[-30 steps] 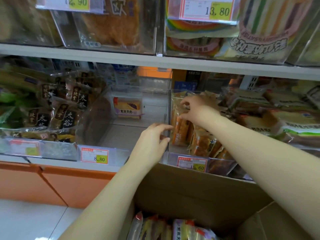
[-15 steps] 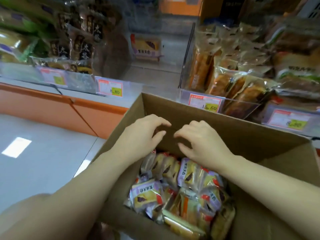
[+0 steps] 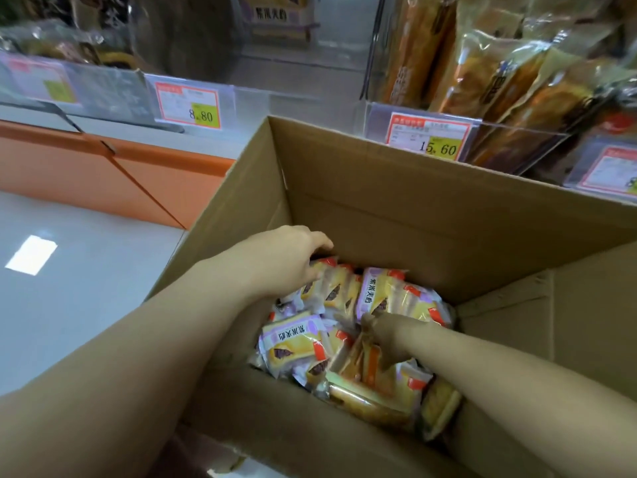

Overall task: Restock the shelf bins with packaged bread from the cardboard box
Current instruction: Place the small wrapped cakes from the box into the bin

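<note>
An open cardboard box (image 3: 396, 208) stands in front of the shelf. Its bottom holds several yellow-and-purple packs of bread (image 3: 382, 294). My left hand (image 3: 289, 260) reaches in at the far left of the pile, fingers curled over the top edge of one pack (image 3: 331, 291). My right hand (image 3: 386, 336) is lower, in the middle of the pile, with its fingers closed around an orange-striped pack (image 3: 365, 360). Above the box is a clear shelf bin (image 3: 262, 94) with an 8.80 tag (image 3: 188, 105), and one matching pack (image 3: 275, 15) at its back.
To the right, a clear bin tagged 15.60 (image 3: 431, 139) is packed with brown bread bags (image 3: 482, 74). Dark-wrapped goods (image 3: 69, 46) fill the bin on the left. An orange shelf base (image 3: 103, 167) and grey floor (image 3: 69, 305) lie at left.
The view dropped from the shelf to the box. Both hands left the bins, hovered over the box's far rim, then went down into the pile of packs.
</note>
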Action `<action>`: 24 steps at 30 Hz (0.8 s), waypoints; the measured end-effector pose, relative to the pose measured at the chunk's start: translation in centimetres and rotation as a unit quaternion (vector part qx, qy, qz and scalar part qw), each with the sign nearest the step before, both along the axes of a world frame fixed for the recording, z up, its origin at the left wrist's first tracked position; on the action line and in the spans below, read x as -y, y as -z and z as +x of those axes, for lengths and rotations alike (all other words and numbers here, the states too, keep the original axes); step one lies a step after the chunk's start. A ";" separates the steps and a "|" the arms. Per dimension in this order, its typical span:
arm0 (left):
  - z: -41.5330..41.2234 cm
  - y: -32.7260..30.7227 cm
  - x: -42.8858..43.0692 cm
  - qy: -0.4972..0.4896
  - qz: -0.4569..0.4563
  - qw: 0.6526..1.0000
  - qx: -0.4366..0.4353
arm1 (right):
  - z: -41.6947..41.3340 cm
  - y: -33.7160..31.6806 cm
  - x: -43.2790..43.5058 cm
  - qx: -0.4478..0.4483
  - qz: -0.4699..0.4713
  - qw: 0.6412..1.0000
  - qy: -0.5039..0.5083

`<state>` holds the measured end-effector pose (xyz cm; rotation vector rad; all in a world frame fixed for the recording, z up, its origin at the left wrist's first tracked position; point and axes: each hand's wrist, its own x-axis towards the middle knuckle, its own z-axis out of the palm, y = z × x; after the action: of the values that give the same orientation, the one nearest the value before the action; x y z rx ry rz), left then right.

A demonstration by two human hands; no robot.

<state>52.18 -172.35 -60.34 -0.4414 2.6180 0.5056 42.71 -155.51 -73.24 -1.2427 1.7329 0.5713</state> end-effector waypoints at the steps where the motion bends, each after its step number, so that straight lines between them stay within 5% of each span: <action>1: 0.0 0.0 0.0 -0.001 0.001 1.000 0.001 | -0.1 0.3 -0.2 0.005 -0.009 1.000 0.007; 8: -0.2 0.1 -0.1 0.012 0.011 1.000 0.000 | -0.5 0.2 0.8 0.015 -0.006 0.999 -0.030; 13: -0.3 -0.5 -0.1 0.000 0.045 0.999 -0.024 | -3.8 -5.9 3.8 0.027 -0.196 0.980 0.022; 19: -0.3 -1.9 0.2 -0.048 0.130 0.984 -0.110 | -5.8 -13.7 3.2 0.141 -0.445 0.861 0.201; 24: -0.6 -2.3 0.3 -0.071 0.121 0.979 -0.145 | -5.2 -14.4 2.8 0.188 -0.515 0.799 0.248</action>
<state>51.57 -172.61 -58.08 -0.5087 2.7598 0.9916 37.54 -158.30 -58.83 -1.3422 1.9181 -1.0200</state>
